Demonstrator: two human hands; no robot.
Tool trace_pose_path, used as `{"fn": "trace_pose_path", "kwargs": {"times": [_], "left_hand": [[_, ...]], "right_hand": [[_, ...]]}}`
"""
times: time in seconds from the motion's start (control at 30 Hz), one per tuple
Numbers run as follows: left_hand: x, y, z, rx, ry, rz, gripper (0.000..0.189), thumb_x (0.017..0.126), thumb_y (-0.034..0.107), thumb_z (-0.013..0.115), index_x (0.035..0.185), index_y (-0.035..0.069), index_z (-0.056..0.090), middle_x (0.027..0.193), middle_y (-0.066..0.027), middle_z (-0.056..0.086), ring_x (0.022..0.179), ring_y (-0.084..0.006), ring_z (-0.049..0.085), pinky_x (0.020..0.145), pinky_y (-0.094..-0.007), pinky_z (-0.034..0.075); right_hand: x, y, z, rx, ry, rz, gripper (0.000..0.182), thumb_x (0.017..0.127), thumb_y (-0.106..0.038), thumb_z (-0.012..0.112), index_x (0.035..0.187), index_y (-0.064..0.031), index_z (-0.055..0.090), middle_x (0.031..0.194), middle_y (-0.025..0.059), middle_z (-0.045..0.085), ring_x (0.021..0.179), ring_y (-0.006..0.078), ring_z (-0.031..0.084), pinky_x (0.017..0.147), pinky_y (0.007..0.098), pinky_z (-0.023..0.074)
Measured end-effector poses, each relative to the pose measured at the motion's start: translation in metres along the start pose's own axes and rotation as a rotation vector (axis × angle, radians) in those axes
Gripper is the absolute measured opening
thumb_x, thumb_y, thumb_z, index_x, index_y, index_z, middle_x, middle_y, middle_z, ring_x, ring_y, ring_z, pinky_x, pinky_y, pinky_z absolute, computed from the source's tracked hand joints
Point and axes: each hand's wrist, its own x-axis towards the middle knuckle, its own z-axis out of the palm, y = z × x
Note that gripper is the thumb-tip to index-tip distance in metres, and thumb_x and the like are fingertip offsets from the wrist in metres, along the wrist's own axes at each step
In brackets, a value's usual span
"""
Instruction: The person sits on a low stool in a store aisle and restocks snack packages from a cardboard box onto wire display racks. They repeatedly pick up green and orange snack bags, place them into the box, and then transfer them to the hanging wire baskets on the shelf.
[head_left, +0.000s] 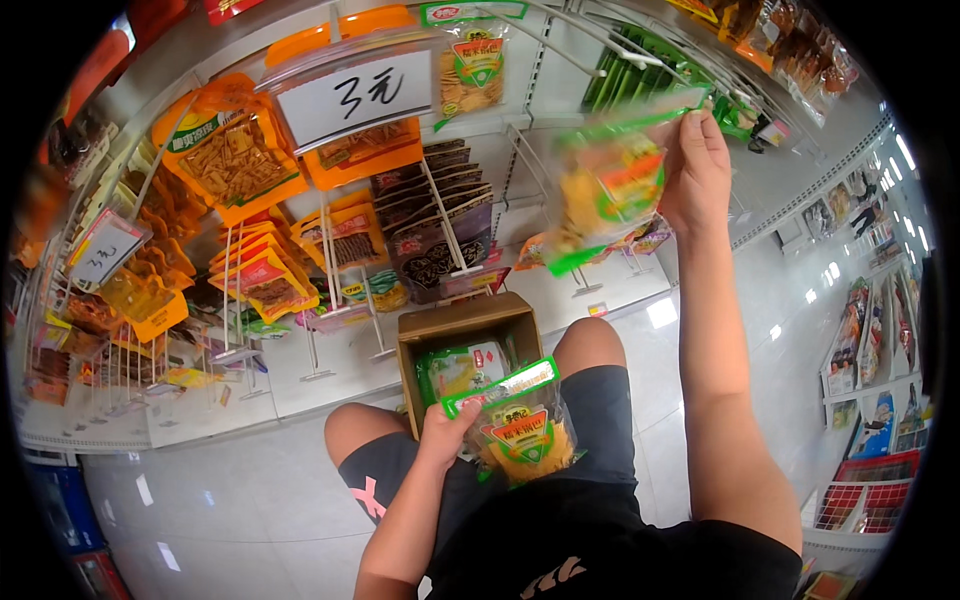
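Note:
My left hand (450, 431) grips the top left corner of a clear snack bag with a green header (529, 442), in front of my lap. Raised at the right, my right hand (697, 176) is closed on the upper edge of a similar snack bag (611, 187), which looks blurred. Between my knees stands an open cardboard box (469, 311) with more green-edged bags (465, 367) inside. A like bag (472, 71) hangs from a hook on the shelf wall at the top.
Metal display hooks (570, 45) jut from the shelf wall. Orange snack packs (232, 150) and dark packs (442, 232) hang at the left and centre. A handwritten price sign (356, 94) sticks out above them. Stocked shelves (874, 337) line the right side.

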Motion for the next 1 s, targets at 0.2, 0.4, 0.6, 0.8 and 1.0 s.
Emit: {"fn": "trace_pose_path", "kwargs": {"times": [0.2, 0.4, 0.6, 0.8, 1.0], "left_hand": [[-0.002, -0.007, -0.004, 0.000, 0.021, -0.009, 0.027, 0.092, 0.019, 0.068, 0.110, -0.002, 0.065, 0.103, -0.0063, 0.068, 0.091, -0.0130, 0.062, 0.082, -0.0291, 0.049], [-0.001, -0.007, -0.002, -0.018, -0.008, 0.028, 0.030, 0.092, 0.021, 0.068, 0.112, -0.003, 0.066, 0.105, -0.0059, 0.068, 0.093, -0.0131, 0.062, 0.085, -0.0286, 0.048], [-0.004, -0.007, 0.001, -0.037, 0.018, 0.044, 0.030, 0.092, 0.019, 0.068, 0.113, -0.003, 0.066, 0.106, -0.0062, 0.068, 0.094, -0.0132, 0.062, 0.085, -0.0289, 0.049], [-0.006, -0.010, -0.006, 0.001, 0.054, 0.058, 0.029, 0.092, 0.019, 0.069, 0.112, -0.001, 0.066, 0.106, -0.0057, 0.068, 0.093, -0.0128, 0.062, 0.085, -0.0288, 0.048], [0.001, -0.015, -0.010, -0.015, 0.059, 0.042, 0.030, 0.091, 0.021, 0.070, 0.112, -0.001, 0.066, 0.106, -0.0052, 0.068, 0.093, -0.0125, 0.062, 0.085, -0.0285, 0.048]], "right_hand": [[-0.007, -0.012, -0.006, 0.490, -0.309, 0.241, 0.018, 0.096, -0.023, 0.060, 0.097, -0.0068, 0.054, 0.075, 0.0008, 0.053, 0.061, 0.0137, 0.048, 0.055, 0.0267, 0.0394], [-0.045, 0.020, 0.046, 1.040, -0.786, 0.609, 0.050, 0.079, -0.044, 0.074, 0.101, -0.0141, 0.041, 0.070, -0.0073, 0.046, 0.069, 0.0117, 0.046, 0.069, 0.0267, 0.0350], [-0.041, 0.046, 0.094, 1.261, -1.157, 0.888, 0.025, 0.098, -0.036, 0.053, 0.097, -0.0144, 0.040, 0.064, -0.0073, 0.044, 0.058, 0.0094, 0.045, 0.060, 0.0258, 0.0332], [-0.016, 0.044, 0.128, 1.354, -0.974, 0.839, 0.013, 0.104, -0.024, 0.037, 0.100, -0.0125, 0.043, 0.063, -0.0063, 0.044, 0.055, 0.0078, 0.044, 0.059, 0.0247, 0.0350], [-0.002, 0.048, 0.131, 1.486, -1.052, 0.756, 0.015, 0.105, -0.021, 0.032, 0.102, -0.0114, 0.043, 0.063, -0.0048, 0.045, 0.059, 0.0099, 0.048, 0.060, 0.0259, 0.0373]]}}
